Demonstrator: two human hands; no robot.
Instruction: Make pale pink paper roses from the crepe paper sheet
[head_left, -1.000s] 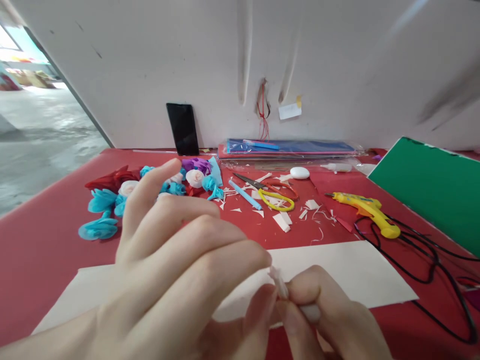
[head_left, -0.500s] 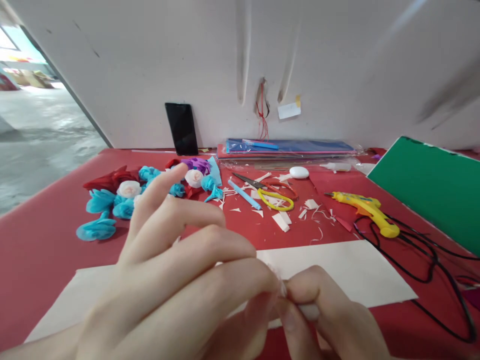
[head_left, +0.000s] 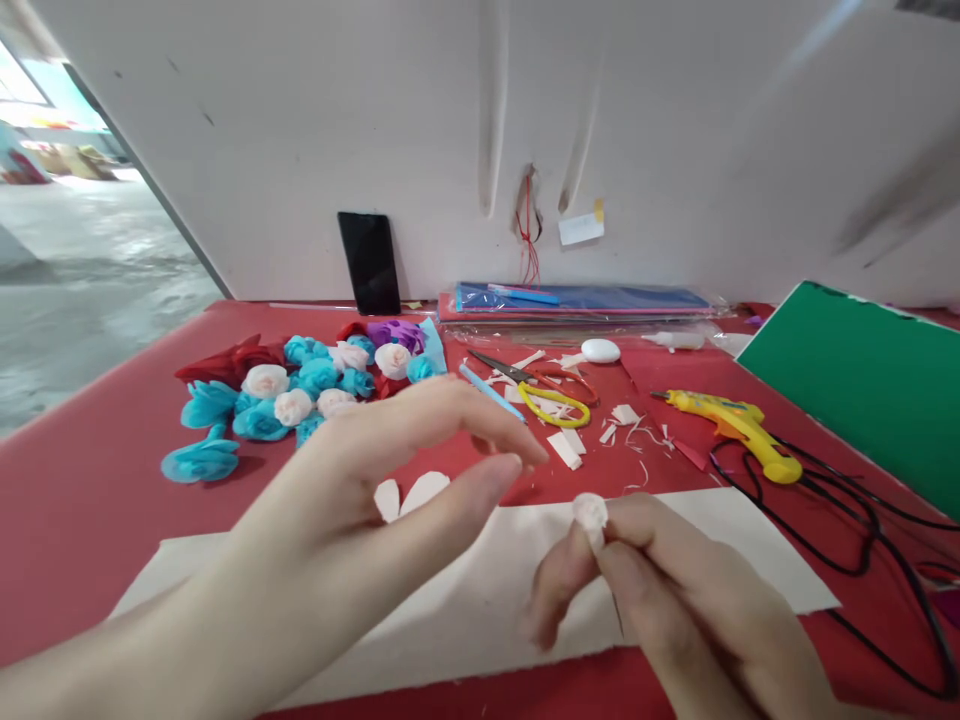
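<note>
Red worktop (head_left: 97,470). Right hand (head_left: 679,595) pinches white flower (head_left: 590,511) below its head; left hand (head_left: 360,505) spread, nearby. Flower judged light, soft, crushable: best held low.

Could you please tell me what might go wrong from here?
The pale flower is pinched only by fingers of the right hand, so it could slip or get crushed. The petals just past the left hand might be brushed aside. The cord looped over the paper's edge might snag the right hand.
</note>
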